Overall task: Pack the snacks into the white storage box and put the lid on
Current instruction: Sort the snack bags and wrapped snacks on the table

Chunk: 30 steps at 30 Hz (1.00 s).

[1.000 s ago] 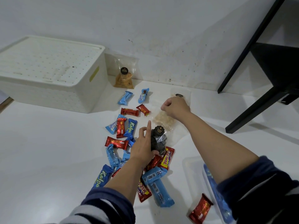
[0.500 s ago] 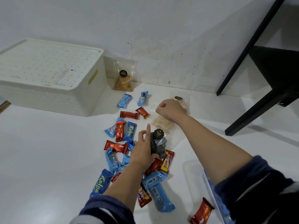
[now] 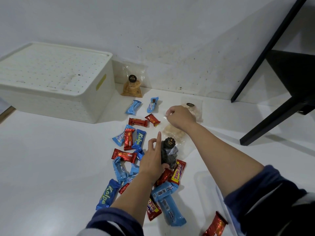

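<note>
1. Head view, progress: nothing packed yet by the look of it. White storage box sits far left by the wall, lid on. Snacks lie scattered on the white surface; a clear bag of yellow crackers leans on the wall beside the box.
2. Head view, hands: left hand wraps a dark cookie bag, index finger raised. Right hand is closed, pinching the edge of a clear pale-snack bag. Box is well apart, up-left of both hands.
3. Remaining: open the box, load everything, refit the lid.
</note>
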Each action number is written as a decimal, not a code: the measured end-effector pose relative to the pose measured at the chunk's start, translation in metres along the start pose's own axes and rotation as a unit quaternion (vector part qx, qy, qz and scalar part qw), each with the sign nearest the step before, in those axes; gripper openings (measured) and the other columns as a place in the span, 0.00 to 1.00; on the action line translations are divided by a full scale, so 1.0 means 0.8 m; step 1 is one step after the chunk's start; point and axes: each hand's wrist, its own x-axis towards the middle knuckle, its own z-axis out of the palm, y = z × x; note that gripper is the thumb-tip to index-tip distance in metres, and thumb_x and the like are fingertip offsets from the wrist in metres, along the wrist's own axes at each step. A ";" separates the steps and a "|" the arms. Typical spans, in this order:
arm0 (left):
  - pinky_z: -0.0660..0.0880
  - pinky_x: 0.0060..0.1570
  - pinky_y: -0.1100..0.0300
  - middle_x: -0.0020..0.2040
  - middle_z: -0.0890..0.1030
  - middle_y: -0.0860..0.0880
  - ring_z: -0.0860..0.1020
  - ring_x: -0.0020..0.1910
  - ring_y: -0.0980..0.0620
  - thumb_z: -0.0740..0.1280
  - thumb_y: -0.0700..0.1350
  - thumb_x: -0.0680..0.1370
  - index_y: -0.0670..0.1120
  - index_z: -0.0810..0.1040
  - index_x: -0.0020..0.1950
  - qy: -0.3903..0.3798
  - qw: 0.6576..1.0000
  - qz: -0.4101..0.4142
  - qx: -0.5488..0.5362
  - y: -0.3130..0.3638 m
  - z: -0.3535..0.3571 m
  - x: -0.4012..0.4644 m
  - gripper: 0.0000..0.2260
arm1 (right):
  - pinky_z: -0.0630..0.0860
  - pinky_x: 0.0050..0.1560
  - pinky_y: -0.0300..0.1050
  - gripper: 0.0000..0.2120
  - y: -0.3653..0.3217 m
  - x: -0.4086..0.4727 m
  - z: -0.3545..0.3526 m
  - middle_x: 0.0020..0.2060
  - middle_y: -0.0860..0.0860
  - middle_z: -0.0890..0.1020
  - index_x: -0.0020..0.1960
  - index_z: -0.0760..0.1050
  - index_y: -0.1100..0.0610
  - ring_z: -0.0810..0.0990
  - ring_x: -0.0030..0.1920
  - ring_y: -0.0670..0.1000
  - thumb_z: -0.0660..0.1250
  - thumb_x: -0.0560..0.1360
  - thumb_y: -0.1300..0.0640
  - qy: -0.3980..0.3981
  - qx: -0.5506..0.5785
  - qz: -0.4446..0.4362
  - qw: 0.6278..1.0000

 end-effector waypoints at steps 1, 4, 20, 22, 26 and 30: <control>0.79 0.53 0.50 0.75 0.53 0.49 0.73 0.65 0.46 0.75 0.49 0.70 0.54 0.35 0.77 0.000 1.000 0.000 0.001 0.000 0.000 0.000 0.53 | 0.71 0.59 0.50 0.11 -0.002 -0.001 0.000 0.52 0.43 0.80 0.51 0.78 0.47 0.76 0.54 0.50 0.61 0.72 0.53 -0.011 0.002 0.001 1.000; 0.79 0.52 0.51 0.74 0.54 0.49 0.74 0.64 0.46 0.75 0.49 0.70 0.53 0.35 0.77 0.002 1.000 0.005 0.003 0.000 0.000 0.000 0.53 | 0.73 0.58 0.49 0.09 -0.006 0.001 0.004 0.49 0.44 0.81 0.48 0.79 0.49 0.78 0.53 0.50 0.61 0.73 0.52 0.009 -0.002 -0.011 1.000; 0.80 0.49 0.51 0.73 0.55 0.48 0.76 0.60 0.45 0.76 0.48 0.69 0.53 0.34 0.77 0.000 1.000 0.012 -0.007 -0.001 -0.002 0.002 0.55 | 0.74 0.46 0.43 0.08 0.049 -0.013 -0.045 0.47 0.52 0.85 0.45 0.84 0.61 0.82 0.50 0.54 0.66 0.73 0.59 -0.035 -0.031 -0.025 0.999; 0.79 0.50 0.51 0.73 0.54 0.49 0.76 0.60 0.45 0.76 0.48 0.69 0.53 0.34 0.77 0.004 1.000 0.012 -0.006 0.001 -0.001 0.002 0.54 | 0.72 0.44 0.39 0.07 0.051 -0.018 -0.047 0.47 0.50 0.85 0.46 0.84 0.60 0.80 0.46 0.49 0.67 0.74 0.62 -0.020 -0.018 -0.038 0.999; 0.76 0.56 0.51 0.74 0.54 0.49 0.72 0.66 0.45 0.76 0.48 0.70 0.53 0.38 0.77 -0.009 0.998 -0.003 -0.054 0.010 -0.001 -0.003 0.52 | 0.70 0.45 0.38 0.10 0.051 -0.023 -0.034 0.50 0.52 0.83 0.48 0.83 0.57 0.78 0.47 0.50 0.65 0.74 0.66 0.029 0.008 -0.039 0.999; 0.68 0.57 0.60 0.73 0.58 0.48 0.70 0.66 0.52 0.68 0.54 0.76 0.49 0.64 0.69 0.091 0.962 -0.028 -0.256 0.040 -0.022 -0.002 0.26 | 0.74 0.51 0.40 0.09 0.051 -0.031 -0.026 0.50 0.51 0.84 0.49 0.83 0.57 0.79 0.51 0.49 0.65 0.75 0.65 0.020 0.047 -0.074 0.996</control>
